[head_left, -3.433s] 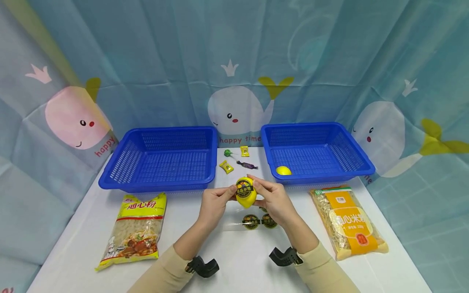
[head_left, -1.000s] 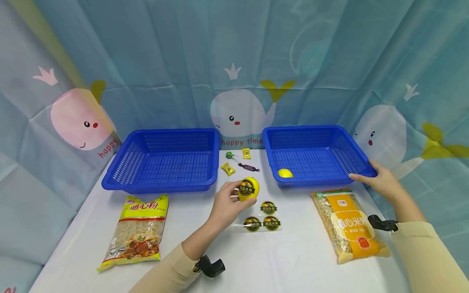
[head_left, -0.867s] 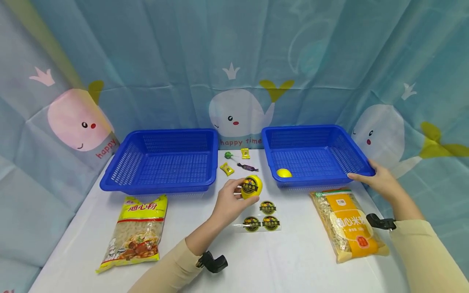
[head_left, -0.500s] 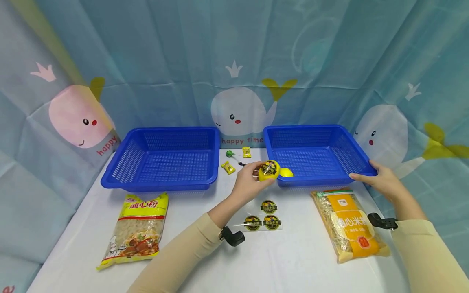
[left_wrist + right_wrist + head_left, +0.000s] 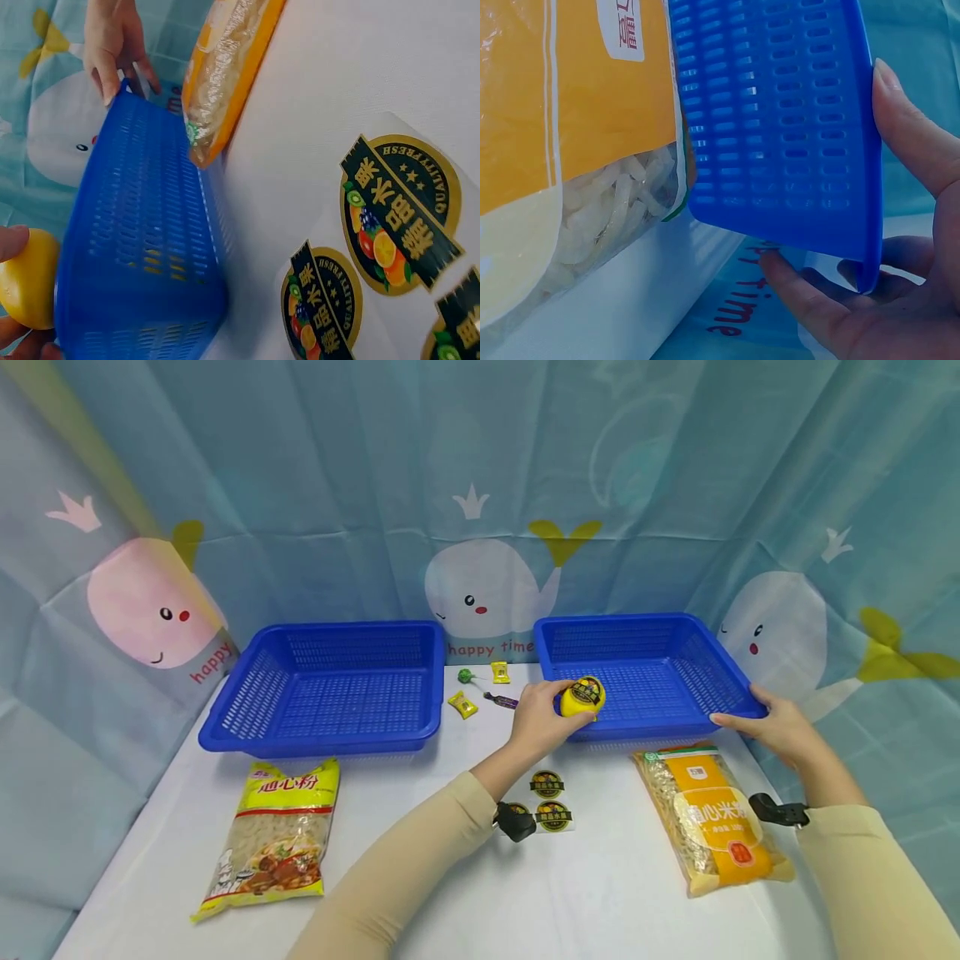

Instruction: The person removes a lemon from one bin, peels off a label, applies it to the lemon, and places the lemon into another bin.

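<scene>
My left hand (image 5: 538, 720) holds a yellow lemon (image 5: 582, 697) with a black-and-gold round sticker facing up. The lemon is over the near-left corner of the right blue basket (image 5: 660, 729). In the left wrist view, fingertips and thumb grip the lemon (image 5: 30, 281) beside the basket rim. Yellow shows through the basket's slots there; the other lemon inside is mostly hidden in the head view. My right hand (image 5: 786, 731) grips the basket's near-right corner, thumb on the rim and fingers beneath it in the right wrist view. A sticker sheet (image 5: 552, 816) lies under my left forearm.
Another blue basket (image 5: 322, 746) stands at the left. Between the baskets lie yellow-wrapped candies (image 5: 463, 704), a green lollipop (image 5: 466, 676) and a purple-wrapped candy (image 5: 500, 701). A yellow pasta bag (image 5: 273, 839) lies left, an orange noodle bag (image 5: 712, 818) right.
The right hand left the lemon and took hold of the right basket's corner. My left hand has carried the stickered lemon rightward and away from me, from above the sticker sheet to over that basket.
</scene>
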Demonstrator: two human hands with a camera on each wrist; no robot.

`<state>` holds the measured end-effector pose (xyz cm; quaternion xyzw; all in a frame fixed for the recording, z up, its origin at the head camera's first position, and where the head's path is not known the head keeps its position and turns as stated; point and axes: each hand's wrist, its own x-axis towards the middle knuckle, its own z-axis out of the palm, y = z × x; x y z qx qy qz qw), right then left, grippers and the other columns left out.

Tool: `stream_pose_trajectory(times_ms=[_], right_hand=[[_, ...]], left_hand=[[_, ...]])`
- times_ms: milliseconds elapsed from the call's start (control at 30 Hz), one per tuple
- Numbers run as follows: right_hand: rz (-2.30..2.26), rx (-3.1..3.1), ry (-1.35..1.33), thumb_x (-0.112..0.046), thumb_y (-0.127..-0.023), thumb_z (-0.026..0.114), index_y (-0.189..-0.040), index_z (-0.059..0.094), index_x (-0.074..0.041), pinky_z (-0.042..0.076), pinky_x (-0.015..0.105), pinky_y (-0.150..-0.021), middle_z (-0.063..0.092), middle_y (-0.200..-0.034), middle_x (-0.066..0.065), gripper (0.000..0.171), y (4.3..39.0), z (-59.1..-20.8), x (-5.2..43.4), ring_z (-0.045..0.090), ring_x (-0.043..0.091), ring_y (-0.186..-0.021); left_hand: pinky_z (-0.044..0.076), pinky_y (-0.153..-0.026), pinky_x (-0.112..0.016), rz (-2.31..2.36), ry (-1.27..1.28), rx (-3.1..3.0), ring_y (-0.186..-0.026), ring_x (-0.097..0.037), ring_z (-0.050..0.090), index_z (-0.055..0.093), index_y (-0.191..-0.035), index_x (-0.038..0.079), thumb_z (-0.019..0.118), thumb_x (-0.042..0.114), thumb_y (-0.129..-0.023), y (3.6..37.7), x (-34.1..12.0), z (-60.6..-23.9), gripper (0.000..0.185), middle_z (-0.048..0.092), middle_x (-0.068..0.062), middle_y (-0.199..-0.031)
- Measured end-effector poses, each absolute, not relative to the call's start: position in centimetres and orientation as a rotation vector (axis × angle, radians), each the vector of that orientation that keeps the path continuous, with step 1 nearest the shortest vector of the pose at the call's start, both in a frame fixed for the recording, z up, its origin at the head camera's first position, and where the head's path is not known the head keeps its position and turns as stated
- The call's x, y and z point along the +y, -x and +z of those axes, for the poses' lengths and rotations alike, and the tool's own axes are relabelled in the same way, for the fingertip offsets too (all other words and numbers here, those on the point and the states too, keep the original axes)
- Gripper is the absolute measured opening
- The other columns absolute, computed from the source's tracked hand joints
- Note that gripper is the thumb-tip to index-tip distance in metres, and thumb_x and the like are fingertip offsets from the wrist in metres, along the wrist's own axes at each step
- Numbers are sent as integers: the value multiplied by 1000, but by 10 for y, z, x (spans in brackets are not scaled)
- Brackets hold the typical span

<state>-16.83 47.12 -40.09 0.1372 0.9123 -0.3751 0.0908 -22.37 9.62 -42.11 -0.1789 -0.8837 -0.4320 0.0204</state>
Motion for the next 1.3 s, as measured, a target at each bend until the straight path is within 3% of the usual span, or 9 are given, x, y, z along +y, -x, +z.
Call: stream_pose_trajectory(times_ms=[433, 667, 833, 1033, 1300], right_hand=[[-1165, 2696, -388, -56, -91, 68, -155, -18, -2, 32, 70, -108, -3, -157, 44, 120, 168, -402, 468, 22, 64, -140], [-1142, 2696, -401, -57, -91, 68, -155, -18, -2, 30, 71, -108, -4, -157, 44, 121, 169, -402, 470, 19, 65, -140], [-1132, 2700, -409, -58, -90, 68, -155, -18, -2, 31, 71, -107, -3, -157, 44, 121, 168, -401, 470, 20, 65, -139], [-1146, 2698, -391, -57, -91, 67, -155, -18, -2, 32, 70, -107, -3, -157, 44, 120, 168, -401, 469, 22, 64, -139], [-1162, 2690, -388, -56, -91, 67, -155, -19, -2, 32, 69, -108, -4, -157, 44, 120, 166, -402, 470, 21, 64, -140]], left_hand=[[45, -105, -40, -1294, 541, -2772, -126, -22, 54, 61, -140, 19, 77, 46, -86, 227, 108, -437, 62, 62, -1, -136], [46, -107, -42, -1299, 566, -2780, -131, -22, 53, 57, -143, 21, 76, 50, -87, 224, 105, -438, 66, 59, 1, -142], [49, -102, -40, -1345, 554, -2709, -124, -20, 58, 59, -140, 18, 78, 47, -85, 222, 104, -438, 65, 59, 0, -135], [51, -95, -35, -1348, 527, -2670, -110, -17, 62, 65, -123, 16, 80, 40, -86, 223, 105, -438, 47, 65, 1, -120], [50, -101, -39, -1356, 562, -2674, -120, -20, 62, 63, -132, 17, 77, 38, -88, 222, 105, -441, 51, 67, 2, -129]])
